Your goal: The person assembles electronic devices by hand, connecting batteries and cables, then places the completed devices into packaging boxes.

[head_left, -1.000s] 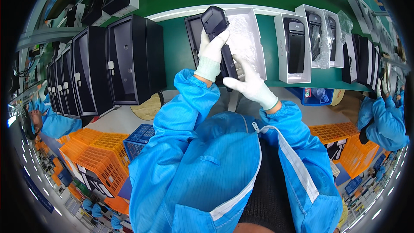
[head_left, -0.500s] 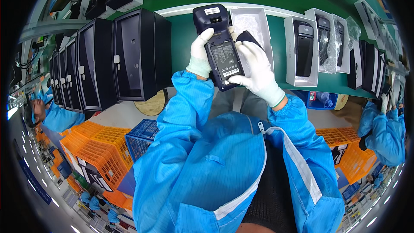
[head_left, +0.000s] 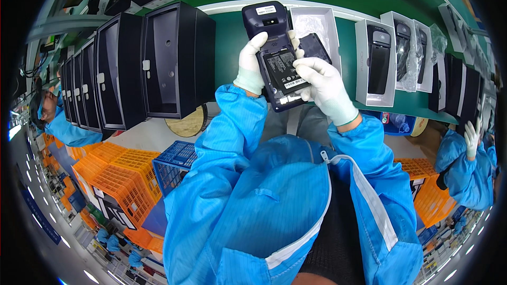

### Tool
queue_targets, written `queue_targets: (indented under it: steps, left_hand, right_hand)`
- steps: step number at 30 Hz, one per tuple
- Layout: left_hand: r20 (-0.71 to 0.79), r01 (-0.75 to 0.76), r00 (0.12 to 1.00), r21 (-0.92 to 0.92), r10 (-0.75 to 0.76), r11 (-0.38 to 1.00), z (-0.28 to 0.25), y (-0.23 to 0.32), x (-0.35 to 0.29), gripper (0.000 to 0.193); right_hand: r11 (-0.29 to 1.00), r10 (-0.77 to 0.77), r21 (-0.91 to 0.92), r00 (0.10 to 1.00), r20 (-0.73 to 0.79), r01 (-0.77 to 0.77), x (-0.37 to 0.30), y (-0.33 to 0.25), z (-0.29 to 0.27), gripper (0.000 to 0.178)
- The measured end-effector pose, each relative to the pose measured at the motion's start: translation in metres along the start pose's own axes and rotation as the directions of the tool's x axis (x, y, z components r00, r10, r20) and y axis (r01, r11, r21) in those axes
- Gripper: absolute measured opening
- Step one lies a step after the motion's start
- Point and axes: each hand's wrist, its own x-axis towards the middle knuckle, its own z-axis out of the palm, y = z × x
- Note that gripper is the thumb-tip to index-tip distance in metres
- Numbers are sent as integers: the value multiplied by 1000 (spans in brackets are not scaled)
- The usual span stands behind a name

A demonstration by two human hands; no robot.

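Note:
My left hand (head_left: 252, 62) is wrapped round a dark handheld payment terminal (head_left: 265, 20), its back facing up and its battery bay uncovered. A black battery (head_left: 282, 67) with a printed label sits askew in the bay, with its near end lifted. The thumb and fingers of my right hand (head_left: 326, 87) pinch the battery's right edge. Below the battery, white marks in the bay show. A black back cover (head_left: 315, 46) is just right of the terminal, over an open white box (head_left: 334, 26) with clear plastic wrap inside. Whether my left fingertips touch the cover, I cannot tell.
Dark open boxes (head_left: 179, 63) stand in a row on the left. White boxes with terminals (head_left: 378, 63) and plastic bags are on the green bench at right. Orange crates (head_left: 116, 179) and a blue crate (head_left: 177, 157) stand behind the bench edge. A co-worker's gloved hand (head_left: 471, 138) shows far right.
My right hand has moved from the cover and terminal's side to the battery, which has shifted and tilted in its bay. The cover now shows more fully. The co-worker's hand at right has risen open.

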Motion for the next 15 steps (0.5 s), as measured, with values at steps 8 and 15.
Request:
queue_targets:
  steps: [8,15]
  left_hand:
    - [-74,-32,997,42,35,999,-7,28,-19,59]
    - [-113,44,695,992,710,114,-51,17,9,43]
  right_hand:
    - [970,-244,1,966,-86,245,-26,-22,-22,28]
    - [33,-763,-911,600,243,410,40,67,-19,25]
